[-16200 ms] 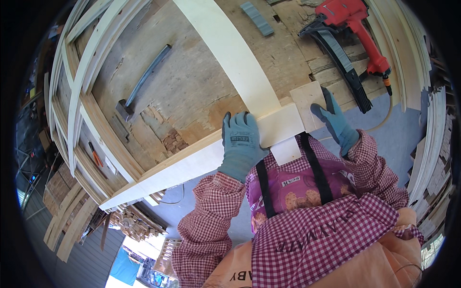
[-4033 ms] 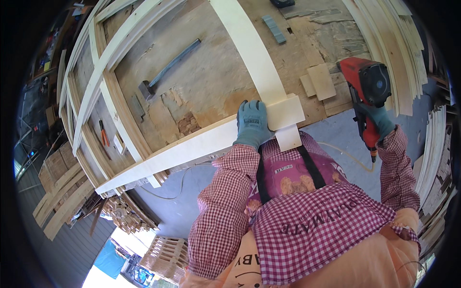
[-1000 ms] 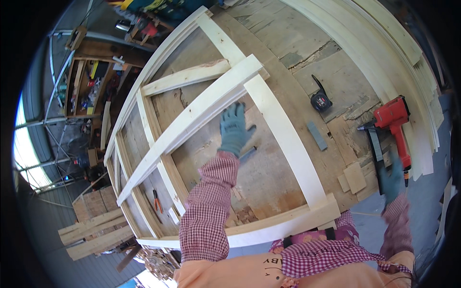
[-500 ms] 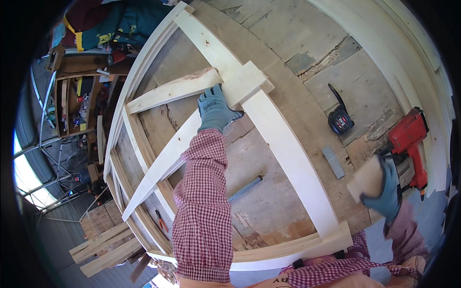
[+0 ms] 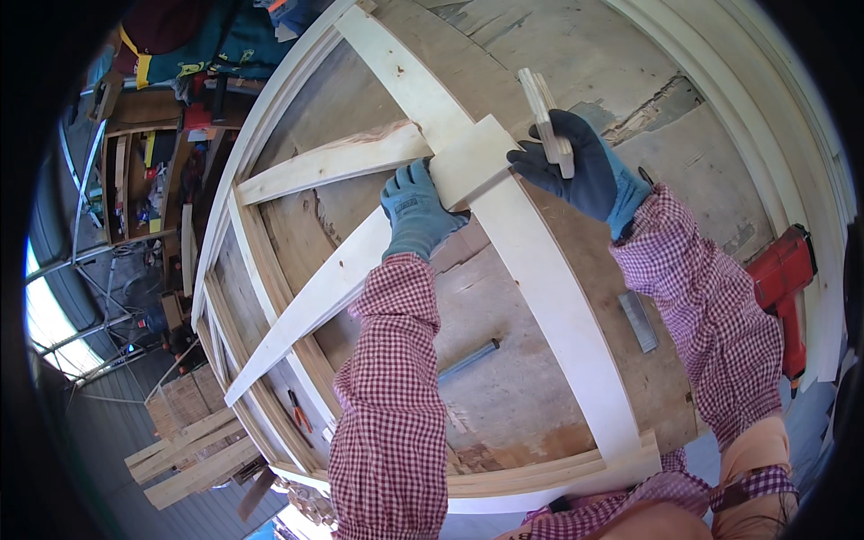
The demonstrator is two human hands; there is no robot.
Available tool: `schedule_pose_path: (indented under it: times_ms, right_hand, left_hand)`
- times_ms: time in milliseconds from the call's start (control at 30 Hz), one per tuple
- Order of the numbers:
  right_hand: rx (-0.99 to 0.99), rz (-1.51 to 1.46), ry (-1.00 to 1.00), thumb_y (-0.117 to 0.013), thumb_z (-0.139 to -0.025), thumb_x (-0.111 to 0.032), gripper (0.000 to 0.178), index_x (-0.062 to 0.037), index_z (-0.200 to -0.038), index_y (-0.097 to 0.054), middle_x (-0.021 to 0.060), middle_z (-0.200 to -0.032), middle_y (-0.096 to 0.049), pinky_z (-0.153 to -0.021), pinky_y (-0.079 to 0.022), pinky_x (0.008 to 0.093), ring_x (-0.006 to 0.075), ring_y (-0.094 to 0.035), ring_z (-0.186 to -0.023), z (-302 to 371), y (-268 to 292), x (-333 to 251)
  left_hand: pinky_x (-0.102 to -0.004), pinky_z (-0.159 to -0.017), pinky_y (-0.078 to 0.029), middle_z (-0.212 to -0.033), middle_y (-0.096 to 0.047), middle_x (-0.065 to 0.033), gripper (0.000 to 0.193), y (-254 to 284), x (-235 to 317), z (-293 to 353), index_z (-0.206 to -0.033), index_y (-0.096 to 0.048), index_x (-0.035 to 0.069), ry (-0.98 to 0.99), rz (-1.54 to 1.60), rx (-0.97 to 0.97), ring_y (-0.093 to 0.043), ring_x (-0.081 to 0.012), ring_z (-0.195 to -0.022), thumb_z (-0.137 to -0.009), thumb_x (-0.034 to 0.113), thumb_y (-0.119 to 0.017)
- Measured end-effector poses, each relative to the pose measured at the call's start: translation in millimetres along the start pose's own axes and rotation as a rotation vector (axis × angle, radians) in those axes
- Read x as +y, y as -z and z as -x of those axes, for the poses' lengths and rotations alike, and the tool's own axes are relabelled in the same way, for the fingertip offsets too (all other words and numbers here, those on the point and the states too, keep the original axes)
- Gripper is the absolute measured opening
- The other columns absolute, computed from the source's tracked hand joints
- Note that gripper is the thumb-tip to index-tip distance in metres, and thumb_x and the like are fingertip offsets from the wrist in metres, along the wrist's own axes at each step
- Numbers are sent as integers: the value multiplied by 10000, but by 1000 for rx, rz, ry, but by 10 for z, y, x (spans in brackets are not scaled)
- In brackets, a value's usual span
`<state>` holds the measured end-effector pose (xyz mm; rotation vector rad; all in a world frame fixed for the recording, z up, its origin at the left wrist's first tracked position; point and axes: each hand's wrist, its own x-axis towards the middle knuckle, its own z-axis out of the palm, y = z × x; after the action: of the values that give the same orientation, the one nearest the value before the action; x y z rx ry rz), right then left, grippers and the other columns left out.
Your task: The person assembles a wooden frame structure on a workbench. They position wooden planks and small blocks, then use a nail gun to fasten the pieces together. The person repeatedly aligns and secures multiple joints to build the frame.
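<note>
My left hand, in a grey-blue work glove, grips the upper end of a pale curved wooden slat where it meets the frame's joint. Its fingertips lie against the square wooden plate that covers the joint. To the right of that plate, my right hand is raised and closed around a small wooden block. The block is seen edge-on, with layered edges, and is apart from the frame. Another wooden brace runs from the joint to the left, and a long curved rail runs down to the right.
A red nail gun lies at the right edge beside curved boards. A grey strip of staples or nails and a metal bar rest on the worn wooden surface. Orange-handled pliers lie at lower left, near stacked timber.
My right hand has swung up and left from beside the nail gun to the joint, carrying the wooden block. My left hand stays on the slat. The tape measure is now mostly hidden by my right arm.
</note>
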<state>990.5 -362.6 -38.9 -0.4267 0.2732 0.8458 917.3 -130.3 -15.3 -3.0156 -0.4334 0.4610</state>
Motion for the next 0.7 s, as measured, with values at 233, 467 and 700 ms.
schedule_pose_path:
  times_ms: [233,467,700]
  right_hand:
    - [-214,656,40,-571,-861,16,484,-76,-1297,-383,140,-1174,-516,-916,-513,313,233,-581,-1047,-112,-120,-243]
    - [-398,1903,678,-656,-832,-68,556,-93,-1311,-374,102,-1156,-529,-866,-513,256,138,-590,-958,-213,-669,-530]
    - [61,919,66,-688,-804,-356,458,-93,-1166,-590,21,-994,-557,-730,-487,148,52,-537,-750,-90,-758,-208]
  left_hand:
    - [-439,-1027,-257,-1268,-403,-140,1043,-26,-2,9,-1330,-325,100,-9,5,24,-363,-323,-1206,-500,487,-825]
    - [-440,-1024,-263,-1266,-411,-137,1039,43,12,3,-1325,-333,98,-26,-2,38,-383,-322,-1198,-502,491,-830]
    - [-428,-1012,-297,-1253,-432,-157,1026,0,7,-12,-1318,-344,73,-17,-29,28,-406,-330,-1183,-511,503,-808]
